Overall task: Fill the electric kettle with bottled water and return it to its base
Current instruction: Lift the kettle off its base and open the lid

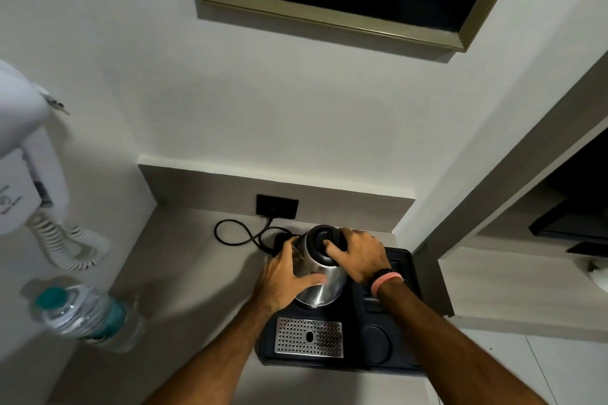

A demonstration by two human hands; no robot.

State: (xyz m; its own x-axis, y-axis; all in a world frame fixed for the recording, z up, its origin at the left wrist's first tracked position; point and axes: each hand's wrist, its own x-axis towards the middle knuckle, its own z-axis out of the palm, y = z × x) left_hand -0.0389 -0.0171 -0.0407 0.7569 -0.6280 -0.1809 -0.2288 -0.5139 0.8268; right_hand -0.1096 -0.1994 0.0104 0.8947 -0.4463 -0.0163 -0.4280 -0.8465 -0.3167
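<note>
A steel electric kettle (320, 286) with a black lid stands on the black tray (332, 360) at the back of the counter. My left hand (286, 278) wraps the kettle's left side, thumb across the steel body. My right hand (360, 253) sits on top, gripping the black handle with the index finger pressed on the lid. Whether the kettle rests on its base is hidden by the hands and body. A clear water bottle (84, 316) with a teal cap and label stands at the counter's left edge, apart from both hands.
The tray has a perforated metal drip grate (309, 337) and a round recess (375, 344). A black cord (243, 235) loops to a wall socket (277, 206). A white hair dryer (29, 154) with coiled cord hangs on the left wall. A shelf recess opens at right.
</note>
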